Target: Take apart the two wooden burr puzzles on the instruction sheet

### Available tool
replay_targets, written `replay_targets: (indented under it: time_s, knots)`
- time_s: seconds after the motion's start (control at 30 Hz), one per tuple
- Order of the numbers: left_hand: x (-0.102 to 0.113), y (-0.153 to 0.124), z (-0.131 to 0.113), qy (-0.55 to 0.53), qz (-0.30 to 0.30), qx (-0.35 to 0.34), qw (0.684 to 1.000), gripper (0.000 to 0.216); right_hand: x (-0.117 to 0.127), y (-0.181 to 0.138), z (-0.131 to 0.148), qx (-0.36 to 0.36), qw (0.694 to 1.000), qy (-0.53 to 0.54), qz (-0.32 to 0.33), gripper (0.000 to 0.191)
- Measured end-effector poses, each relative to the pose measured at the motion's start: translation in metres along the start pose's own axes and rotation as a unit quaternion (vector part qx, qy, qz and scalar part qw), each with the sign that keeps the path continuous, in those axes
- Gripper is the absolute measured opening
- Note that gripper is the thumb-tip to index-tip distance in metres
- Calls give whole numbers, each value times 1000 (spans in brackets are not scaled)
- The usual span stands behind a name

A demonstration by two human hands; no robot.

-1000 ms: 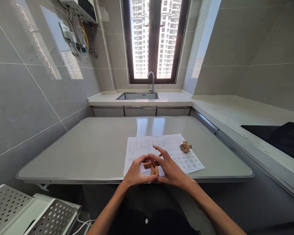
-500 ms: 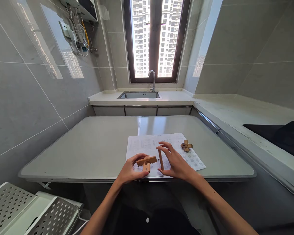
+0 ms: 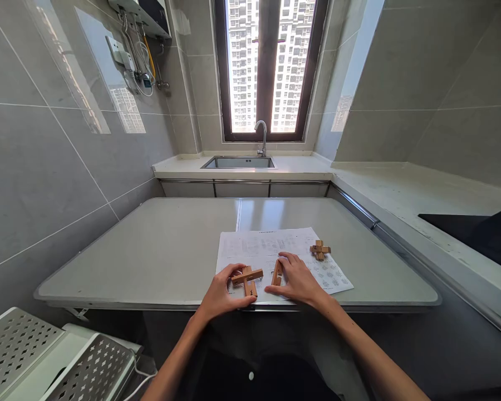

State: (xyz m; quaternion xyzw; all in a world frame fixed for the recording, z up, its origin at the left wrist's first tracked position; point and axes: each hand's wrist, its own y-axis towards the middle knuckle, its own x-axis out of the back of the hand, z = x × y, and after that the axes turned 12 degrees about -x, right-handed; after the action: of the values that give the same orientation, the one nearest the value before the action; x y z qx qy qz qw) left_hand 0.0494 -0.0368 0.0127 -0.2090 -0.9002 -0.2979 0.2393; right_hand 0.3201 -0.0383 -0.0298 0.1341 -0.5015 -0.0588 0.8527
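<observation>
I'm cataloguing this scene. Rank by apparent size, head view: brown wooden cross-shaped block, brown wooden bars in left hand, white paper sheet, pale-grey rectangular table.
1. Grey table
2. Paper sheet
3. Held bars
4. Cross-shaped block

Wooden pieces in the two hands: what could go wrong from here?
The crossed pieces in the left hand might shift apart, since one bar lies slantwise across another.
The single piece in the right hand could drop and perhaps roll off, as the near edge of the table is close.
A sleeve or wrist might drag the paper sheet under the hands.
</observation>
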Motion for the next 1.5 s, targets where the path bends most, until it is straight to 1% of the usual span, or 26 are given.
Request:
replay_targets:
  time_s: [0.17,0.23,0.3,0.4,0.47,0.57,0.67,0.73,0.8,0.9,1.07,1.23,1.3,1.37,1.43,1.47,1.5]
  knots:
    - [-5,-3,1,19,9,-22,1000,68,-14,-2,1,9,999,-3,-35,73]
    - [-5,-4,2,24,9,-23,999,69,-16,-4,1,10,999,-5,-39,73]
    - [-5,-4,3,25,8,-21,999,70,-13,-6,3,13,999,-2,-37,73]
    - [-4,-4,2,23,6,-22,999,70,3,-11,10,45,998,30,-28,72]
    - [-3,-4,-1,26,2,-29,999,70,17,-14,19,93,993,78,-12,62]
    - [-3,-2,-7,33,-5,-45,998,73,34,-18,33,119,981,152,6,39]
    - [-5,1,-15,33,-1,-58,998,74,39,-19,43,116,977,177,14,24]
    - [-8,3,-19,31,7,-64,997,73,38,-19,46,102,979,174,5,15]
    - [-10,5,-23,26,12,-63,998,73,36,-18,47,88,982,165,-13,10]
    - [-14,8,-26,7,15,-56,998,72,33,-17,46,79,987,136,-42,11]
    - [-20,16,-29,-2,40,-54,998,78,27,-12,40,61,990,93,-84,18]
    - [-24,30,-16,-5,54,-69,996,81,16,-3,32,21,991,97,-91,28]
    - [-29,37,-9,-8,34,-55,998,88,13,2,28,-4,989,104,-105,31]
    - [-35,42,-5,-17,-22,-16,999,93,12,7,26,-26,985,117,-126,34]
    - [-42,48,-5,-31,-87,54,994,85,12,10,27,-38,981,124,-144,36]
    - [-45,51,-6,-49,-101,95,989,79,13,11,28,-40,980,124,-150,37]
    - [-47,54,-8,-76,-97,130,984,71,13,11,29,-39,980,121,-155,38]
